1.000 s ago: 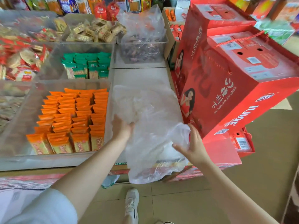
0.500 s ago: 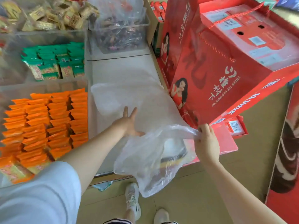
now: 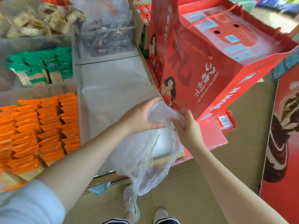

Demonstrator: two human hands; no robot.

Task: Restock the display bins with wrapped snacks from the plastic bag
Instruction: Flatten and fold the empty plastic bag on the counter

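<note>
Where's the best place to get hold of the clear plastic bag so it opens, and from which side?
Probably the bunched top edge of the plastic bag, from above. Its mouth is gathered up between the left hand and right hand, while the limp body hangs over the counter's front edge toward the floor. A grip on each side of the mouth, pulled apart, should open it.
</note>
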